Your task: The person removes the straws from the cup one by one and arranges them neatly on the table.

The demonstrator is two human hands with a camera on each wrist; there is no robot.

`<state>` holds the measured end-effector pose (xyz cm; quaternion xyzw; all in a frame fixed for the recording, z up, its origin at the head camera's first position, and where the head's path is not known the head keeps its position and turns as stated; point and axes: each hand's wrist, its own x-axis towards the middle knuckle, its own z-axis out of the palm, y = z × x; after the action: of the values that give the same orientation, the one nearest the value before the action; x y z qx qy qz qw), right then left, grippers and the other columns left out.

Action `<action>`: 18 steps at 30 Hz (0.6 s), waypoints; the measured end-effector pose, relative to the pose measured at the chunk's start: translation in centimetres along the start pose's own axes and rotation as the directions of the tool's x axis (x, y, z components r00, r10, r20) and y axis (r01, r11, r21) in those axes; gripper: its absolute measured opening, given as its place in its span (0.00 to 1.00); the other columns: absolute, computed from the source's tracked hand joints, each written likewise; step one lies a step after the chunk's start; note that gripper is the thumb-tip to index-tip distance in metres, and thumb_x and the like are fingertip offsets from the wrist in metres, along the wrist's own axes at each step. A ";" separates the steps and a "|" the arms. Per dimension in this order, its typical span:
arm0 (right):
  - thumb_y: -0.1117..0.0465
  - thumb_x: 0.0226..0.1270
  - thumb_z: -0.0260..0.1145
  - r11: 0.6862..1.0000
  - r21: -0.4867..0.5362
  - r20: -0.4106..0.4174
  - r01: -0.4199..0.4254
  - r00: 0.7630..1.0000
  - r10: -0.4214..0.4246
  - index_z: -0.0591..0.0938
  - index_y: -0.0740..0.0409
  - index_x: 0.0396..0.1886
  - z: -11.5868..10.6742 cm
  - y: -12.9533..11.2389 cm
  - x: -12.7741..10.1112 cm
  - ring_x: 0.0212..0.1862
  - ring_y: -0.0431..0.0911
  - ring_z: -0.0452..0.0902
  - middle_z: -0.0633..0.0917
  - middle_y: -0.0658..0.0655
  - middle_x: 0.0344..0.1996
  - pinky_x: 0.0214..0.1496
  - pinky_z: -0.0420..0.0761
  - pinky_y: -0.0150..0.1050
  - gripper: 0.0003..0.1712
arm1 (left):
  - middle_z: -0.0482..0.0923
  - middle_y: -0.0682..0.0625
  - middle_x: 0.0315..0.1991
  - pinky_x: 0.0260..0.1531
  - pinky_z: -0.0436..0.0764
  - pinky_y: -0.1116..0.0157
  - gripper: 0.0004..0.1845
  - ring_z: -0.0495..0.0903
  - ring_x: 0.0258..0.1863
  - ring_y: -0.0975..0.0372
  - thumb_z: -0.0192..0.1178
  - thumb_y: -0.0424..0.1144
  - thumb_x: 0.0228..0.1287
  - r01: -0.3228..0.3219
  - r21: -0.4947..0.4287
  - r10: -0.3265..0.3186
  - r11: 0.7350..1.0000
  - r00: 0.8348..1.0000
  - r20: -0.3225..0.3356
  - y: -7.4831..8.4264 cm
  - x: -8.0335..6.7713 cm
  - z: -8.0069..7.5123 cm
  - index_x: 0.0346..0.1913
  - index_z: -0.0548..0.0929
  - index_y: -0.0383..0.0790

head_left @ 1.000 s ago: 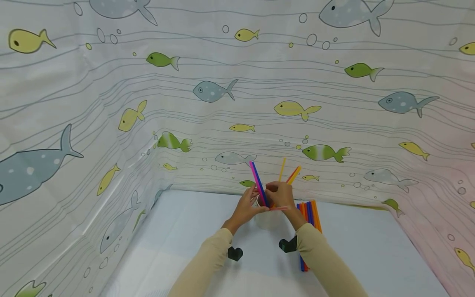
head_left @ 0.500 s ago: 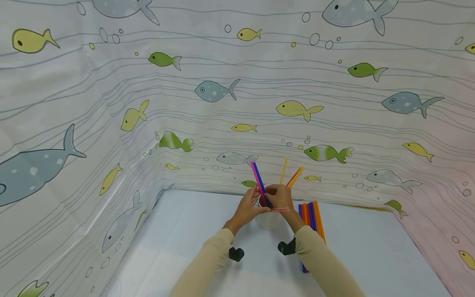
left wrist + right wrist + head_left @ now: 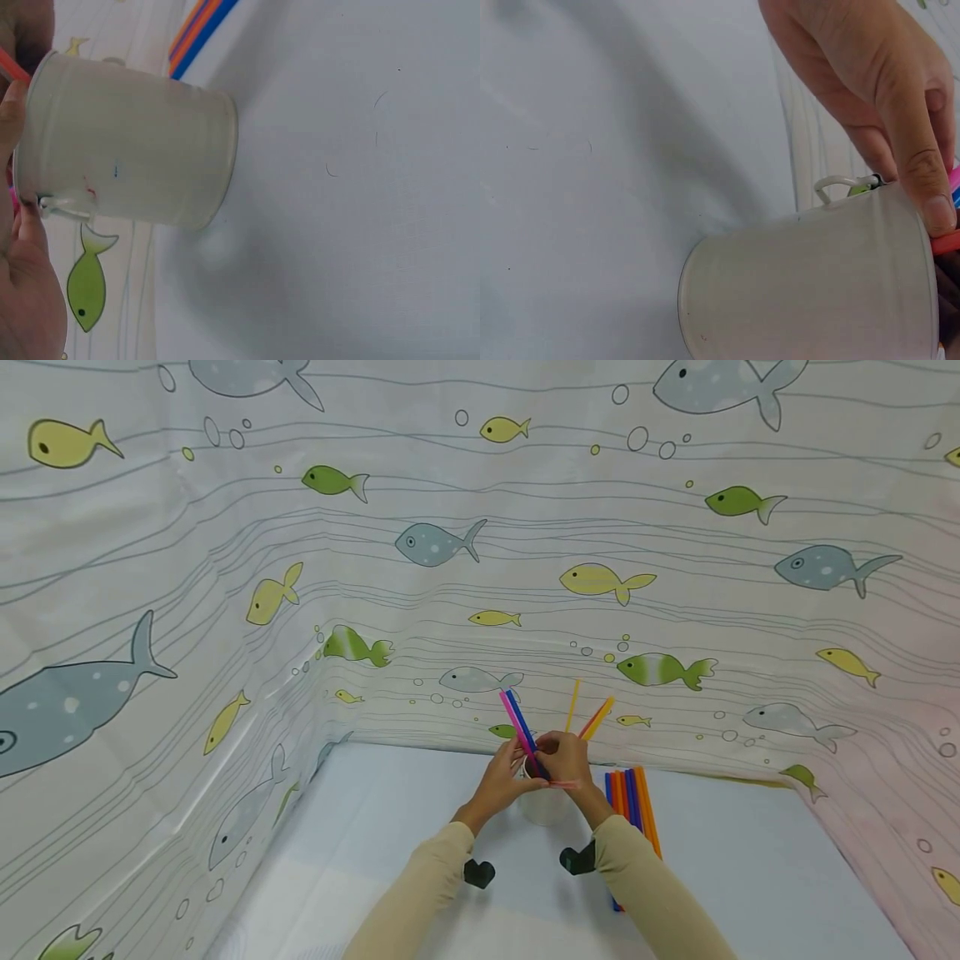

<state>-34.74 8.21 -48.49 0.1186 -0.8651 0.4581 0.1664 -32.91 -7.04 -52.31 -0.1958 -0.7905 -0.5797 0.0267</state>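
A white cup point(image 3: 542, 808) stands on the pale table point(image 3: 390, 827) near the back wall. Pink and blue straws point(image 3: 517, 720), a yellow one point(image 3: 573, 700) and an orange one point(image 3: 597, 715) stick up out of it. My left hand point(image 3: 501, 778) grips the cup at its rim point(image 3: 927, 300), thumb point(image 3: 922, 176) on the edge beside the small handle point(image 3: 838, 184). My right hand point(image 3: 572, 758) pinches a red straw point(image 3: 564, 785) that lies across the rim. In the left wrist view the cup point(image 3: 127, 150) fills the left side, my palm point(image 3: 22, 300) below it.
Several loose straws point(image 3: 628, 797), orange, blue and red, lie on the table right of the cup, partly under my right sleeve point(image 3: 645, 893). Fish-print curtain walls point(image 3: 480, 568) close in the back and both sides. Black wrist mounts point(image 3: 477, 872) sit on both forearms.
Both hands stay at the cup's rim. The pink and blue straws lean a little further left; the red straw has barely shifted.
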 end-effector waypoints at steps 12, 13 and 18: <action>0.73 0.51 0.73 1.000 0.016 0.002 0.008 1.000 -0.008 0.87 0.68 0.34 0.0 0.2 0.0 0.29 0.49 0.84 0.87 0.58 0.26 0.37 0.87 0.44 0.08 | 0.64 0.44 0.66 0.62 0.70 0.66 0.50 0.68 0.66 0.55 0.74 0.45 0.51 -0.021 -0.006 0.021 1.000 1.000 0.012 0.2 0.1 0.0 0.74 0.57 0.40; 0.73 0.52 0.73 1.000 0.019 0.003 0.007 1.000 -0.007 0.87 0.68 0.34 0.0 0.2 0.0 0.29 0.49 0.84 0.87 0.58 0.26 0.37 0.87 0.44 0.08 | 0.63 0.44 0.66 0.62 0.69 0.66 0.50 0.68 0.66 0.55 0.74 0.45 0.51 -0.017 -0.005 0.017 1.000 1.000 0.013 0.2 0.1 0.0 0.74 0.57 0.41; 0.73 0.53 0.73 1.000 0.028 -0.006 0.002 1.000 -0.002 0.87 0.68 0.35 0.0 -0.2 -0.1 0.30 0.50 0.85 0.87 0.59 0.27 0.38 0.87 0.45 0.09 | 0.64 0.44 0.66 0.63 0.69 0.67 0.50 0.68 0.66 0.55 0.75 0.43 0.51 -0.022 -0.014 0.022 1.000 1.000 0.005 0.1 0.0 0.0 0.74 0.58 0.40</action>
<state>-34.58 8.14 -48.37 0.1206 -0.8580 0.4702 0.1678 -32.91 -6.99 -52.21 -0.2060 -0.7843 -0.5845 0.0297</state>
